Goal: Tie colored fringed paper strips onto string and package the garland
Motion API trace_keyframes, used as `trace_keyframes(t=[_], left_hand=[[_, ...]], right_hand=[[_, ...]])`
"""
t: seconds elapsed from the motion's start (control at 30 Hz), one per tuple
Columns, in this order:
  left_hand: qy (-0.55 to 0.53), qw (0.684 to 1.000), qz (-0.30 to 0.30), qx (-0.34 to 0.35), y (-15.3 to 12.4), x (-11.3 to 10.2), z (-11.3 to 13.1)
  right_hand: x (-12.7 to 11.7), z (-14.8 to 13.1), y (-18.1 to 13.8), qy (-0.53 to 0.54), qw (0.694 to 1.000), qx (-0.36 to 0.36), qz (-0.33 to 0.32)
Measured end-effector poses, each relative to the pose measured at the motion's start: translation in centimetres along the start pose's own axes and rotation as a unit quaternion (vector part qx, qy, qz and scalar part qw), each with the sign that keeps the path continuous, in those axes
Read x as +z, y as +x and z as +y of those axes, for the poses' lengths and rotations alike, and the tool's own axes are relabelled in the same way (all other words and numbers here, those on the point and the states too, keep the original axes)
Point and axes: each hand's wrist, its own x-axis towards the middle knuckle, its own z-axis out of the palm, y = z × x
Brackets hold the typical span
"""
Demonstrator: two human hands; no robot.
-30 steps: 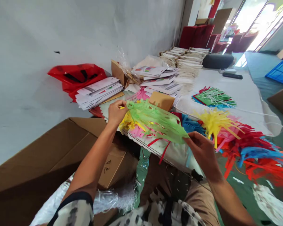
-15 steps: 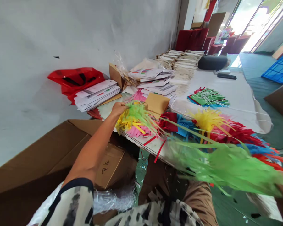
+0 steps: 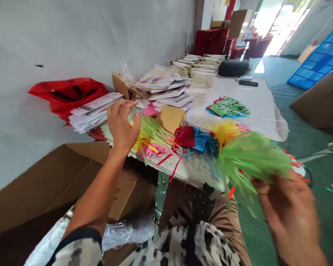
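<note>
Pinching a fluffy light-green bundle of thin fringed strips (image 3: 252, 157), the right hand (image 3: 292, 207) hangs by the near right corner of the white-covered table surface (image 3: 188, 168). The left hand (image 3: 123, 127), thumb and fingers spread, holds nothing above the near left corner, just beside a yellow-green heap of fringed strips (image 3: 152, 133). Red and blue fringed paper (image 3: 201, 139) lies between, along the near edge.

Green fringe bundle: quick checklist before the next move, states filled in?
1. Right grip holding the green fringe bundle: ok, though blurred.
2. Left grip open, nothing pinched: ok.
3. Green fringe bundle free of the yellow fringe: cannot tell; they overlap in view.
4. Yellow-and-pink pile free of green strips: not ok, some lie on it.
5. Table edge free of strips: not ok, a red strip pokes over.
</note>
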Motion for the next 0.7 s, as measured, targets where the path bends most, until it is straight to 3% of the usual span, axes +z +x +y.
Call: trace_keyframes(t=[0.1,0.17,0.23,0.33,0.43,0.7], left_hand=[[-0.144,0.982,-0.075,0.100,-3.6,-0.7,8.8],[-0.213,0.954,-0.133,0.163,-6.3,-0.3,13.1],[-0.237,0.945,-0.151,0.170,-8.8,1.0,15.7],[-0.200,0.959,-0.129,0.157,-11.1,3.3,17.0],[-0.173,0.962,-0.101,0.188,-12.0,5.0,16.8],[-0.169,0.942,-0.115,0.265,-13.2,5.8,16.0]], right_hand=[[3.5,1.2,0.3,0.211,0.969,0.130,-0.003],[5.0,1.8,-0.2,0.254,0.954,0.159,0.007],[5.6,2.2,-1.1,0.265,0.949,0.168,0.014],[5.1,2.9,-2.5,0.270,0.945,0.183,0.017],[4.3,3.8,-3.2,0.253,0.945,0.208,0.013],[4.0,6.2,-2.7,0.110,0.968,0.208,-0.087]])
